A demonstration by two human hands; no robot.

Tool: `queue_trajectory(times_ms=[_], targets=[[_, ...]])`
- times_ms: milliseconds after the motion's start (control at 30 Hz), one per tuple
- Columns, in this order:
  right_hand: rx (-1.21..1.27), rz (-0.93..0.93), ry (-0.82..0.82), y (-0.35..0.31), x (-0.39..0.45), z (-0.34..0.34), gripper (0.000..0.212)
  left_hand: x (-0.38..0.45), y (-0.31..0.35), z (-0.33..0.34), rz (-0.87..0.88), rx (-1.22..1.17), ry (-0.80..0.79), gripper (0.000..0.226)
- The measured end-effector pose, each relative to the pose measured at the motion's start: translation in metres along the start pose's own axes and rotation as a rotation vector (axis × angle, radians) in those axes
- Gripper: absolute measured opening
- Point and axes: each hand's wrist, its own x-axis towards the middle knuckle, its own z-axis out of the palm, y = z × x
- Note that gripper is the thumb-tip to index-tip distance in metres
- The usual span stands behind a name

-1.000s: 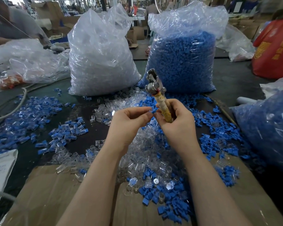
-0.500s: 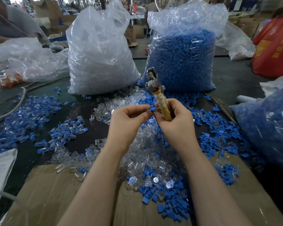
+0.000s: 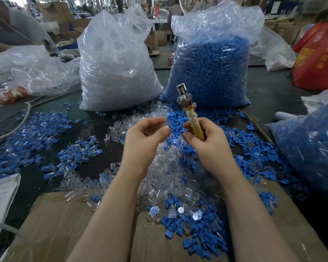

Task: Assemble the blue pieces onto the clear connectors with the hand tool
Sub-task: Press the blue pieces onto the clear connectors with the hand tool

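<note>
Tool (image 3: 189, 112) stands upright in the right hand (image 3: 206, 146), whose fingers curl tight round its taped handle, metal head topmost. The left hand (image 3: 146, 140) hovers just beside it, fingers curled; whether they pinch a clear connector I cannot tell. Loose blue pieces (image 3: 187, 231) and clear connectors (image 3: 169, 173) lie mixed in a heap beneath both hands. Risk, as I judge it: a small part slips from the fingertips and vanishes into that heap. Behind stand a bag of clear parts (image 3: 117, 69) and a bag of blue parts (image 3: 210, 72); neither blocks the hands.
</note>
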Motion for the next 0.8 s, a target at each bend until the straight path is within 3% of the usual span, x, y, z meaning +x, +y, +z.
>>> queue_trajectory(times_ms=[267, 400, 600, 800], targets=[[-0.075, 0.117, -0.212, 0.004, 0.001, -0.012, 0.014, 0.003, 0.002, -0.005, 0.073, -0.065, 0.049, 0.023], [-0.148, 0.150, -0.295, 0.003, 0.000, -0.014, 0.034, 0.005, 0.002, -0.007, 0.116, -0.057, 0.080, 0.025], [-0.223, 0.136, -0.367, 0.007, 0.000, -0.013, 0.021, 0.005, 0.001, -0.010, 0.170, 0.020, 0.064, 0.026], [-0.281, 0.114, -0.369, 0.010, 0.000, -0.012, 0.022, 0.007, 0.000, -0.011, 0.185, 0.048, 0.061, 0.026]])
